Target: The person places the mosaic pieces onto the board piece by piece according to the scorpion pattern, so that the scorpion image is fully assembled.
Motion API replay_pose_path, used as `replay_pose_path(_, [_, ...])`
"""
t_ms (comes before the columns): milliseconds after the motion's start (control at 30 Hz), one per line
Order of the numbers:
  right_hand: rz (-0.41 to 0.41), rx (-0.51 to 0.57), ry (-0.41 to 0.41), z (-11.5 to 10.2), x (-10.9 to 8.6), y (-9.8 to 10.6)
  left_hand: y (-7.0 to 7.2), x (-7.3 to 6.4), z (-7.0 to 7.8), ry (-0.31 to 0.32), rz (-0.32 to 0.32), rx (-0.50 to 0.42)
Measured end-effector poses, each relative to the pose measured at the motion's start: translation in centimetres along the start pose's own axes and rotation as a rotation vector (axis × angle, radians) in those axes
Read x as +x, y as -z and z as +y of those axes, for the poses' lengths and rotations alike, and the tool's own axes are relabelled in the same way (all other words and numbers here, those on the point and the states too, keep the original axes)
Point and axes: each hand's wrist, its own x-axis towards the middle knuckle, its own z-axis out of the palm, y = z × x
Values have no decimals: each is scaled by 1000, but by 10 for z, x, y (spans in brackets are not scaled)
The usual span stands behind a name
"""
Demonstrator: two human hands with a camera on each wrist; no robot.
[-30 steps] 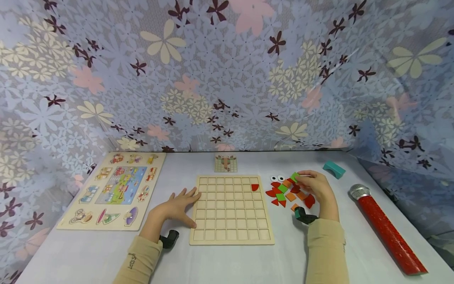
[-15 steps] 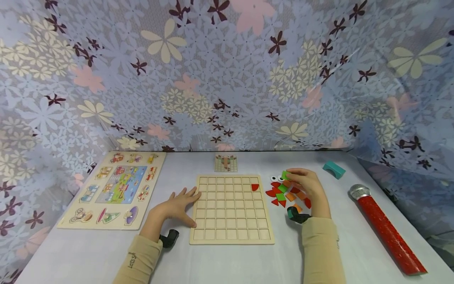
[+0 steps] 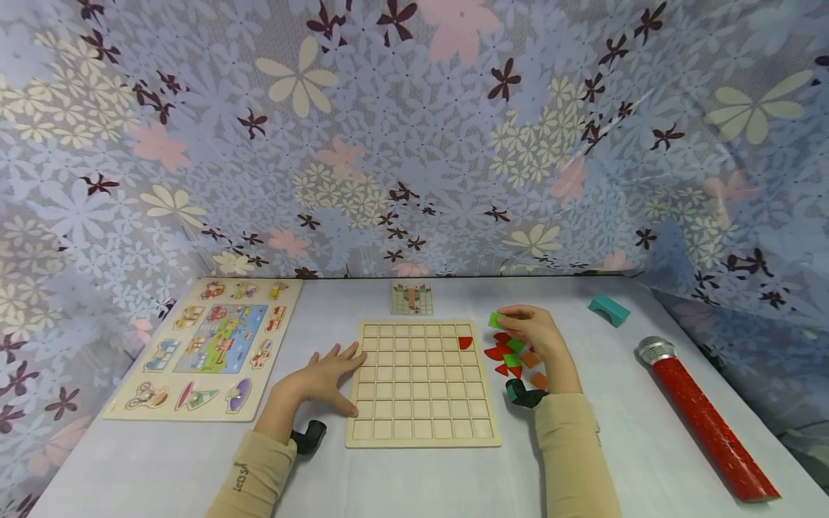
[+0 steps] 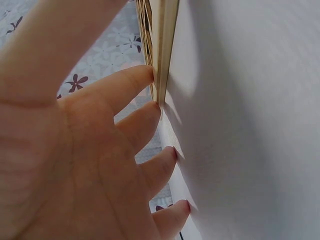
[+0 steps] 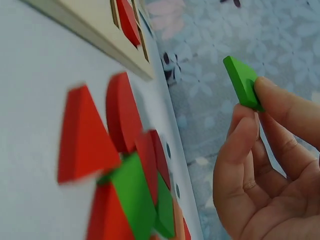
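Note:
My right hand (image 3: pixel 534 332) pinches a green square tile (image 5: pixel 242 82) between thumb and fingers, raised above the loose pieces. Beneath and beside it lies a pile of red, green and orange pieces, among them a red triangle (image 5: pixel 82 135) and an orange square (image 3: pixel 538 380). A wooden grid board (image 3: pixel 421 383) lies in the middle of the table, with one red quarter-circle piece (image 3: pixel 465 343) in a cell near its upper right corner. My left hand (image 3: pixel 324 379) is spread at the board's left edge; thumb and fingertips touch the rim, as the left wrist view shows.
A small pattern card (image 3: pixel 411 299) lies behind the board. To the left is a picture puzzle board (image 3: pixel 220 345). On the right are a teal arch block (image 3: pixel 609 310) and a red toy microphone (image 3: pixel 709 421). A flowered cloth (image 3: pixel 414 144) hangs behind the table.
My right hand has moved left with the green square tile, from over the right side of the pile toward the board's upper right corner. The left hand has stayed in place.

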Motion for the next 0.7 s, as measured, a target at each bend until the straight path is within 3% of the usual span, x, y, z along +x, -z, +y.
replay_pose_path(267, [-96,-45,8,-11,-3,-23,0,-1,-1,-2,-1,-7])
replay_pose_path(700, [-151,-106,45,-11,5,-48,1,0,0,3,-2,-2])
